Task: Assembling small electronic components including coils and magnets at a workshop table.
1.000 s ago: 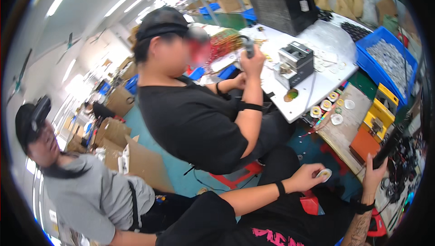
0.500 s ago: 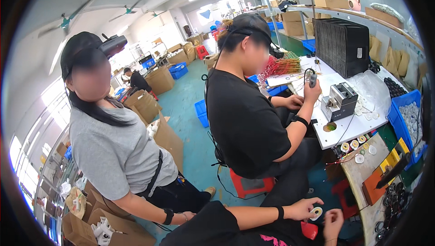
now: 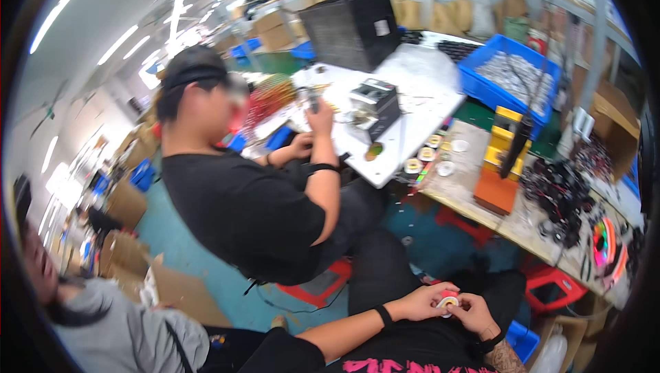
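Over my lap, my left hand grips a small round white piece with a yellow centre. My right hand meets it from the other side, its fingers closed at the edge of the same piece. Something red shows just behind the piece, partly covered by my fingers. Similar white pieces with yellow centres lie along the left end of the wooden workbench ahead of me.
A yellow and orange stand with a dark soldering iron is on the bench, beside black cabled parts. A blue bin stands behind. To my left a co-worker in black sits at a white table; another person in grey is nearer.
The view has swung right toward the bench. My right hand, apart from the white piece before, has come to it; my left fingers have closed more around it.
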The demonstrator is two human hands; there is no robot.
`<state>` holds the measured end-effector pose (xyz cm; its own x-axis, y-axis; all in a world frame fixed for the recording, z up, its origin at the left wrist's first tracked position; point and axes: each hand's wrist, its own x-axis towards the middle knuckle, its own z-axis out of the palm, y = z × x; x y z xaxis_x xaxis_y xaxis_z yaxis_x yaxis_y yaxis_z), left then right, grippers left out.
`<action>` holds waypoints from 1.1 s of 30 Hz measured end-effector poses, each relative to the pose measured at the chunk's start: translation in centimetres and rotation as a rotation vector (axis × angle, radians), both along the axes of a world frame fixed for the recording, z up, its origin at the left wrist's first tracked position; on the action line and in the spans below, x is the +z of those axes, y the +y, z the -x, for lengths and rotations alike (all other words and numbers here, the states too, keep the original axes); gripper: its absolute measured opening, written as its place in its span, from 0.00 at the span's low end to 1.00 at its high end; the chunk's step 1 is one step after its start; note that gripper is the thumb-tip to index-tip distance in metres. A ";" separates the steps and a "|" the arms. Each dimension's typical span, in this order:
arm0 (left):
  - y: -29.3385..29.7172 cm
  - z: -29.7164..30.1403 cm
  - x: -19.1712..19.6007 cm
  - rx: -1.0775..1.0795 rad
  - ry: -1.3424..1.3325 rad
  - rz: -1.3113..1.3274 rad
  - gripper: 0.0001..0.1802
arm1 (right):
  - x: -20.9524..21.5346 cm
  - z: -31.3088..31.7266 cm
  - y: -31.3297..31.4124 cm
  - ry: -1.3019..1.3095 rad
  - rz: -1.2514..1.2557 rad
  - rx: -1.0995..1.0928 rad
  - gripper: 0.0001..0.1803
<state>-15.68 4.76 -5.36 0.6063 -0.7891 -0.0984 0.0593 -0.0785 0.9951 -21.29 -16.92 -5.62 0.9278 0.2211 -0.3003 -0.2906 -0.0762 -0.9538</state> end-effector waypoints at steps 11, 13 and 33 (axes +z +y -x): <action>0.8 -1.2 -1.4 -0.103 0.148 -0.113 0.36 | -1.9 2.2 -1.0 -0.074 0.164 -0.104 0.09; 2.1 -2.7 -1.4 0.053 0.131 -0.132 0.33 | -0.8 2.4 -1.9 0.062 0.058 -0.253 0.09; 6.6 -11.5 -6.3 0.631 0.082 -0.471 0.05 | -16.5 36.9 -19.0 0.846 0.096 -1.813 0.12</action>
<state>-4.17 11.36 -11.62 0.9018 -0.1626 -0.4005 0.3049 -0.4172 0.8561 -58.24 -35.92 -22.09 -0.3437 -0.6761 -0.6517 -0.3638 0.7356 -0.5714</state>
